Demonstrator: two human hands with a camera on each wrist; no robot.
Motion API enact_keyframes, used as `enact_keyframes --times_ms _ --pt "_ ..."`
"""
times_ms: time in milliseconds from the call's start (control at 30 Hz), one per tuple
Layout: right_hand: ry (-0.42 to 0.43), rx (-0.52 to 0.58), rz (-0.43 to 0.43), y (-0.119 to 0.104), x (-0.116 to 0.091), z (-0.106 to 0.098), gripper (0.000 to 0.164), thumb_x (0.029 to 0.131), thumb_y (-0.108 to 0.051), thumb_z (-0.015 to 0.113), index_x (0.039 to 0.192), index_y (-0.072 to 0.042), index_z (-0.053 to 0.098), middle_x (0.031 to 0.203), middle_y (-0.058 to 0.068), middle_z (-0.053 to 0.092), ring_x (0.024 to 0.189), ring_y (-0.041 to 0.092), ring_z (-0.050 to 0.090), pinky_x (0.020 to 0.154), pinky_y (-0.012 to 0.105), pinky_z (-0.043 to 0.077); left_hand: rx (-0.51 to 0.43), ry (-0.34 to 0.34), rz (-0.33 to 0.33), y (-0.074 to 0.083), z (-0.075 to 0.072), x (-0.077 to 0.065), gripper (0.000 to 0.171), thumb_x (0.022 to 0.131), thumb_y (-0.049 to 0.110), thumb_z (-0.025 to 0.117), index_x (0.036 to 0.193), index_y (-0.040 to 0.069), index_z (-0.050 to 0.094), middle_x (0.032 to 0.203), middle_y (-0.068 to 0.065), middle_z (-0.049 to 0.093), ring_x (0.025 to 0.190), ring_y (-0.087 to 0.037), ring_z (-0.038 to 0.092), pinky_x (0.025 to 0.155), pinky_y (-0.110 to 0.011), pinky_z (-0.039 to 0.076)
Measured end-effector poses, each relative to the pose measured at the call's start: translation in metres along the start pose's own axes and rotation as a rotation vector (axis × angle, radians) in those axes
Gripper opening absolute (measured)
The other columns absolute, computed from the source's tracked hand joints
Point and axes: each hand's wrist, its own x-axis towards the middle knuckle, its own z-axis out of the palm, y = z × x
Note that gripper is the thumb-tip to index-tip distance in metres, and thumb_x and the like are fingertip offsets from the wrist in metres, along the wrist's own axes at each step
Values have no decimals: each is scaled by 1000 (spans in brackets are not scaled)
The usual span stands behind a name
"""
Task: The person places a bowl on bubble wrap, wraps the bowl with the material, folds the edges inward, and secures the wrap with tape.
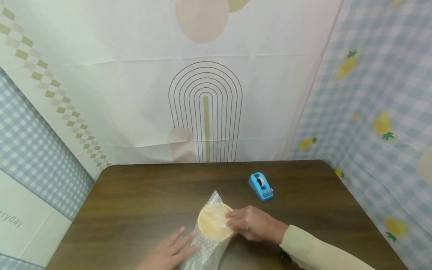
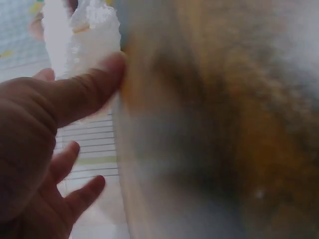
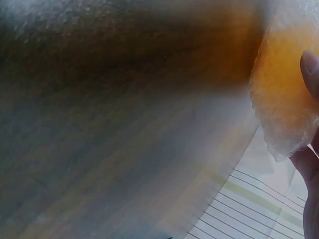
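Note:
A round, pale yellow thing (image 1: 215, 222) sits inside a sheet of bubble wrap (image 1: 206, 251) near the front of the table. Its kind is hard to tell through the plastic. My right hand (image 1: 251, 224) grips its right edge through the wrap. The right wrist view has that thumb (image 3: 311, 69) against the wrapped, orange-looking side. To the left, my left hand (image 1: 170, 250) has its fingers spread, with the fingertips at the wrap's left edge. In the left wrist view, the left thumb (image 2: 94, 87) overlaps the wrap (image 2: 82, 45); whether it touches is unclear.
A blue tape dispenser (image 1: 261, 186) stands on the brown wooden table (image 1: 145, 198), behind and right of the wrapped thing. A patterned white cloth (image 1: 141, 105) hangs beyond the back edge, and checked cloth (image 1: 371, 112) hangs along the right.

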Motion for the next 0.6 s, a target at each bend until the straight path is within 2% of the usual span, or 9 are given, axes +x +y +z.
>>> enact_keyframes --times_ms 33,67,167,200,233,267,467,567,600 --pt "1 -2 -3 0 0 0 14 81 -4 85 84 -15 77 104 -1 82 111 15 77 94 27 61 32 16 24 0 1 0 74 92 75 53 153 33 51 158 4 54 165 -20 12 98 -36 58" --pt "0 -1 -3 0 0 0 14 81 -4 85 84 -15 77 104 -1 82 110 15 77 94 26 61 49 26 41 0 2 1 74 94 75 52 155 33 49 160 5 51 165 -17 2 109 -34 52" --pt "-5 -1 -1 0 0 0 14 81 -4 85 84 -15 77 105 -1 82 111 15 77 94 26 61 78 66 97 -1 3 2 70 99 71 44 156 31 47 164 6 45 165 -21 4 131 -28 22" --pt "-9 2 5 0 0 0 14 81 -4 85 84 -15 77 105 -1 82 111 15 77 94 26 61 73 80 108 -1 4 3 67 101 70 42 155 31 49 164 6 44 165 -22 6 134 -28 11" --pt "-13 3 14 0 0 0 13 82 -5 85 85 -15 77 105 -1 82 111 14 76 94 26 61 70 92 125 -1 4 4 64 102 68 41 153 30 52 165 5 44 165 -23 8 134 -29 8" --pt "-17 4 19 0 0 0 13 82 -5 85 86 -15 77 106 -1 82 112 14 76 94 26 61 56 102 135 -1 4 5 61 103 67 41 150 30 56 164 4 44 165 -23 10 134 -30 0" --pt "-30 -17 23 -1 0 0 13 81 -6 85 86 -16 78 105 -2 82 112 14 76 95 26 60 2 130 177 -3 4 10 43 106 57 45 128 32 72 165 6 41 165 -21 12 135 -30 1" --pt "-40 -28 25 -1 1 -1 14 80 -6 85 85 -16 77 105 -3 82 112 13 76 96 26 60 -105 156 180 -5 7 16 36 109 47 46 120 28 75 161 4 50 164 -21 19 134 -28 7" --pt "-44 -28 31 -1 1 -1 14 80 -6 85 85 -16 77 105 -3 82 112 13 76 96 26 60 -147 170 170 -5 7 19 35 110 43 46 117 27 76 157 3 56 162 -22 27 134 -27 12"
